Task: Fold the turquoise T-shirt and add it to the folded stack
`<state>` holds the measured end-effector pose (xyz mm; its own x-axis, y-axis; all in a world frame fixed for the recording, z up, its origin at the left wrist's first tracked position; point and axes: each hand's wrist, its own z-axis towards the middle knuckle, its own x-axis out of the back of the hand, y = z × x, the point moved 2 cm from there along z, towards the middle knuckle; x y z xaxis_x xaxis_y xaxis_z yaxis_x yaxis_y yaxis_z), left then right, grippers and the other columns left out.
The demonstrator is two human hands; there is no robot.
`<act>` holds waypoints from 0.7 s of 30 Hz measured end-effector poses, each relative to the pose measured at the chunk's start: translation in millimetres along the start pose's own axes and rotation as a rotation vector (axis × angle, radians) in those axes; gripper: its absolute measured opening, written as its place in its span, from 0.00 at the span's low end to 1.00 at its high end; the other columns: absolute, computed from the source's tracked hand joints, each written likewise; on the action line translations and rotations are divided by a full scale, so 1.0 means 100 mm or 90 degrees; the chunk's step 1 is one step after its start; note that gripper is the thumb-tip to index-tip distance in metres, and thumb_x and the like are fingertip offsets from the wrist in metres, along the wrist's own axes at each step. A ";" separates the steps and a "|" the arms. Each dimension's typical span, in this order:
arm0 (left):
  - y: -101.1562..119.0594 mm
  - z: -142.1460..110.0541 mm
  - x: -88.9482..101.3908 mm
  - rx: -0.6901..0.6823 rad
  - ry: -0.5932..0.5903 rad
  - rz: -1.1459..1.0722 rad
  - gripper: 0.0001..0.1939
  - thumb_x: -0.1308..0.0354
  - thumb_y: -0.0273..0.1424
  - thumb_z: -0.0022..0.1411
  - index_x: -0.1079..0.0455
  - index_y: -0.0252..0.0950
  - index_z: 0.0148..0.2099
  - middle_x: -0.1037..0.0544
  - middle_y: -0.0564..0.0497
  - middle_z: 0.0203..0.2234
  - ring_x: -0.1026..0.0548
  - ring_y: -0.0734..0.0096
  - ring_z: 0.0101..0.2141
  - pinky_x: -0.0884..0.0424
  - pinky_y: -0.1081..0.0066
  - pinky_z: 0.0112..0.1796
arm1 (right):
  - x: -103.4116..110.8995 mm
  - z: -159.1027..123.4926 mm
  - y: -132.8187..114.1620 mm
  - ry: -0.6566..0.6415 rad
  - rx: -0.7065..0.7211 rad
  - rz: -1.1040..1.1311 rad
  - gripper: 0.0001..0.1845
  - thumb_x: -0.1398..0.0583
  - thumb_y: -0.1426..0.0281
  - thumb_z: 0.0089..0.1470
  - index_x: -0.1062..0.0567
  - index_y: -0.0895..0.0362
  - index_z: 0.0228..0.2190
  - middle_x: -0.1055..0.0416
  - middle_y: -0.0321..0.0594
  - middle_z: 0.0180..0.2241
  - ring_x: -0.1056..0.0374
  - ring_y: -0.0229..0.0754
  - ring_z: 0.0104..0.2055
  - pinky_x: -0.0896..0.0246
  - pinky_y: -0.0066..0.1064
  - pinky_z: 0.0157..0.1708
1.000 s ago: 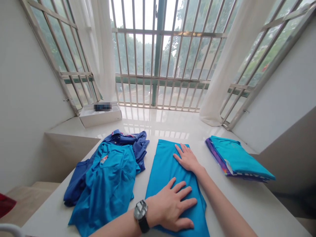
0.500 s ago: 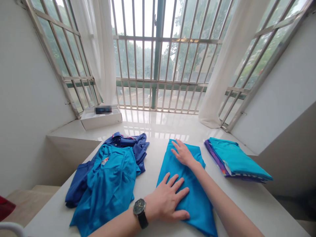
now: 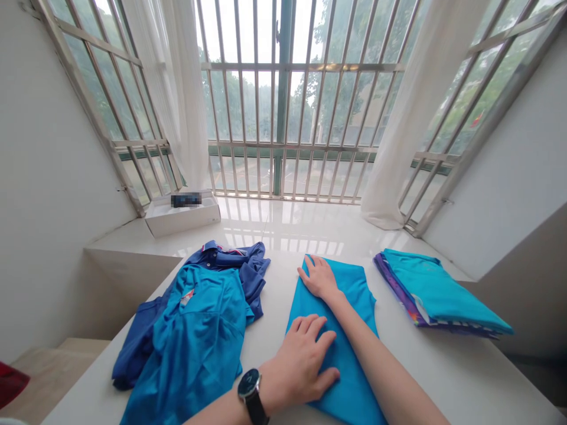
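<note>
Turquoise shirt (image 3: 333, 348): folded flat, mid-table on the white table (image 3: 266, 330).
Your left hand (image 3: 301, 363): open, palm down on the shirt's near part, not grasping.
Your right hand (image 3: 318, 277): released, fingers spread at the shirt's far end.
Left: turquoise polo shirt (image 3: 190, 330) crumpled over navy polo shirt (image 3: 142, 348).
Right: folded shirt stack (image 3: 436, 289).

Flat shirt (image 3: 314, 316): plain turquoise. Left heap: turquoise shirt (image 3: 190, 336) over navy polo shirt (image 3: 250, 265), collar trimmed red and white. Right stack: turquoise top (image 3: 438, 289) on purple patterned cloth (image 3: 396, 292).
</note>
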<state>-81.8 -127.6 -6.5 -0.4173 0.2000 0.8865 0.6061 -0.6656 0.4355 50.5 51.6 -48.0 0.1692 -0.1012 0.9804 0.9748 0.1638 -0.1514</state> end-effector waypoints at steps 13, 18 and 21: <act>0.05 -0.06 -0.06 0.002 -0.061 0.034 0.38 0.52 0.53 0.66 0.54 0.44 0.72 0.53 0.41 0.70 0.56 0.38 0.67 0.60 0.35 0.62 | -0.11 0.09 0.00 -0.074 -0.038 0.017 0.41 0.59 0.49 0.64 0.50 0.63 0.67 0.60 0.47 0.70 0.66 0.51 0.72 0.73 0.43 0.67; 0.05 -0.07 -0.06 0.000 -0.065 0.012 0.39 0.54 0.55 0.66 0.55 0.45 0.72 0.54 0.42 0.70 0.57 0.41 0.68 0.62 0.38 0.63 | -0.12 0.10 0.00 -0.060 -0.043 0.018 0.41 0.59 0.49 0.64 0.50 0.62 0.67 0.58 0.47 0.70 0.64 0.50 0.71 0.72 0.43 0.67; 0.04 -0.07 -0.07 -0.011 -0.058 0.012 0.37 0.54 0.51 0.67 0.55 0.43 0.72 0.57 0.44 0.70 0.57 0.46 0.68 0.59 0.45 0.65 | -0.11 0.10 0.01 -0.056 -0.040 0.016 0.37 0.59 0.52 0.65 0.48 0.61 0.67 0.57 0.46 0.70 0.62 0.50 0.71 0.70 0.43 0.67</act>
<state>-81.4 -136.9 -11.7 -0.3423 0.2513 0.9054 0.6011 -0.6820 0.4166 47.9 62.7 -57.8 0.1826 -0.0115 0.9831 0.9782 0.1030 -0.1805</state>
